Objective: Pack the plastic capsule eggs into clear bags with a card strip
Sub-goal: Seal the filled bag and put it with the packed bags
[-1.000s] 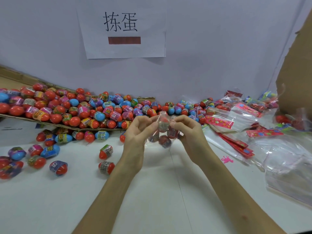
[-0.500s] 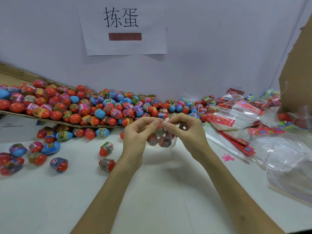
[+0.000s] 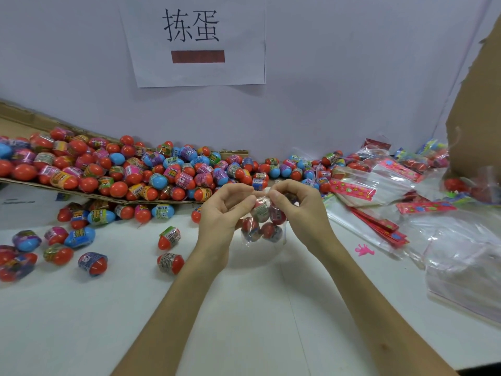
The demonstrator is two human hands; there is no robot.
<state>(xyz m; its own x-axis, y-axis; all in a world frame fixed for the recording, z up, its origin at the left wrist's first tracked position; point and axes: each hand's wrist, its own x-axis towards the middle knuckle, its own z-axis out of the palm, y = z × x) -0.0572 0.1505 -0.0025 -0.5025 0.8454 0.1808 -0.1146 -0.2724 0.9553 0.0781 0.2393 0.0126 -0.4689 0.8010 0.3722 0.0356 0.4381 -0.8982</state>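
Note:
A small clear bag with several red capsule eggs inside hangs just above the white table. My left hand and my right hand pinch the bag's top edge between thumb and fingers, close together at the middle. A big heap of red and blue capsule eggs lies on a cardboard sheet at the back left. Loose eggs are scattered on the table left of my hands. Red patterned card strips and clear bags lie to the right.
A white wall with a paper sign stands behind. A brown cardboard panel rises at the far right. A pile of clear plastic bags covers the right table edge. A small pink toy figure lies near the strips.
The bag with eggs has dropped a little lower and my two hands have come closer together at its top edge.

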